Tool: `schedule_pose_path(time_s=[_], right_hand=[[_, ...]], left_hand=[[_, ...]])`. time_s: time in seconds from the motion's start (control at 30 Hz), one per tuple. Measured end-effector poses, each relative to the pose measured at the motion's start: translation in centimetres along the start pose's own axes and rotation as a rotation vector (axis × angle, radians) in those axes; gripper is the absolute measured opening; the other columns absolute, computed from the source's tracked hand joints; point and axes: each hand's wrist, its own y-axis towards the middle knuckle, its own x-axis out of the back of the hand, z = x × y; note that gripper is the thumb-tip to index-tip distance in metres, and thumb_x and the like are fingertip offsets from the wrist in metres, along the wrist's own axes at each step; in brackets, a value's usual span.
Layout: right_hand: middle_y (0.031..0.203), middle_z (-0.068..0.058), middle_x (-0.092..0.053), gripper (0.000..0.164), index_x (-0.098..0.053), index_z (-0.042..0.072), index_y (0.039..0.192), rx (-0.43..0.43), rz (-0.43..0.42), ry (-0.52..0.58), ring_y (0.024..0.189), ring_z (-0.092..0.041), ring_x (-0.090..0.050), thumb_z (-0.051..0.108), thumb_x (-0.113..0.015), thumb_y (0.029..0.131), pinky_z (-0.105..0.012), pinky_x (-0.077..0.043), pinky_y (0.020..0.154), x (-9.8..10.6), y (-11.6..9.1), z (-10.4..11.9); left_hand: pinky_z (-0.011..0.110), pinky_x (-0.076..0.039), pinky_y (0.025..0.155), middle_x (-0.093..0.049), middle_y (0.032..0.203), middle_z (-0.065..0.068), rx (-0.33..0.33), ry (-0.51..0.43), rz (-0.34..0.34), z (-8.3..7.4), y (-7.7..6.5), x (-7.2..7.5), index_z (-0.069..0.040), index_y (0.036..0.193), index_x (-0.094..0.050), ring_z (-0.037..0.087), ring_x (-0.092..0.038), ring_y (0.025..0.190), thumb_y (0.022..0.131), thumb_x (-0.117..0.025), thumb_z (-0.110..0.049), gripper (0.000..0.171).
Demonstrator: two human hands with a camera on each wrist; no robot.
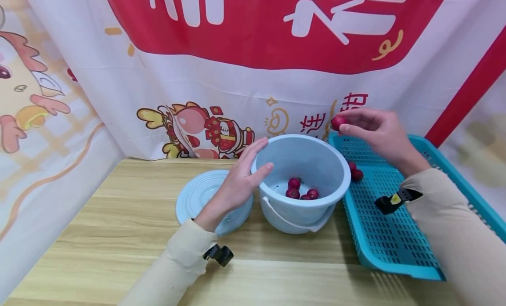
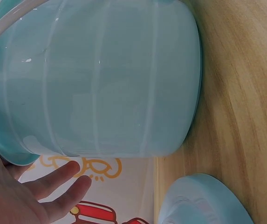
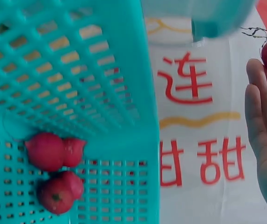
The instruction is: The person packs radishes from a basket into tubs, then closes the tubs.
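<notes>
While right hand point(image 1: 375, 128) pinches radish point(image 1: 338, 122) beyond and right of bucket point(image 1: 296, 213), splayed left hand point(image 1: 242, 178) touches its rim point(image 1: 346, 178).

The head view is bright and even; the bucket point(image 1: 298, 214) drops a soft shadow toward four o'clock, and light through the basket point(image 1: 389, 227) stripes the tabletop point(image 1: 284, 273) near five. Small glints dot the bucket at ten o'clock in the left wrist view; the right wrist view blurs it at one.
</notes>
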Motion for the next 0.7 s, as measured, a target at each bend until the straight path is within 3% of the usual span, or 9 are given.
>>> schedule_pose_path(time_s=[0.33,0.57,0.7], right_hand=[[0.124,-0.005,-0.077,0.044,-0.071,0.018,0.138,0.121,0.139,-0.047,0.101,-0.007,-0.076,0.021,-0.08,0.095,-0.019,-0.063,0.084,-3.6,-0.4,2.0],[0.121,-0.003,-0.077,0.041,-0.074,0.02,0.133,0.179,0.223,-0.108,0.102,-0.02,-0.073,0.018,-0.082,0.093,-0.025,-0.063,0.084,-5.8,-0.6,2.6],[0.122,0.0,-0.076,0.041,-0.074,0.023,0.134,0.206,0.26,-0.164,0.101,-0.019,-0.07,0.022,-0.082,0.093,-0.033,-0.062,0.085,-6.4,-0.8,2.7]], left_hand=[[0.066,-0.024,0.13,-0.025,0.176,-0.011,0.008,0.02,0.0,0.0,0.0,0.2,-0.028,0.167,-0.033,0.02,-0.021,0.165,0.107,-0.054,-0.043,0.065],[0.068,-0.025,0.129,-0.025,0.176,-0.012,0.018,0.029,0.0,-0.1,-0.1,0.1,-0.029,0.167,-0.032,0.02,-0.022,0.165,0.107,-0.054,-0.044,0.066],[0.067,-0.026,0.129,-0.024,0.176,-0.011,0.013,0.03,0.002,-0.1,0.0,0.1,-0.029,0.167,-0.032,0.021,-0.022,0.165,0.107,-0.054,-0.044,0.065]])
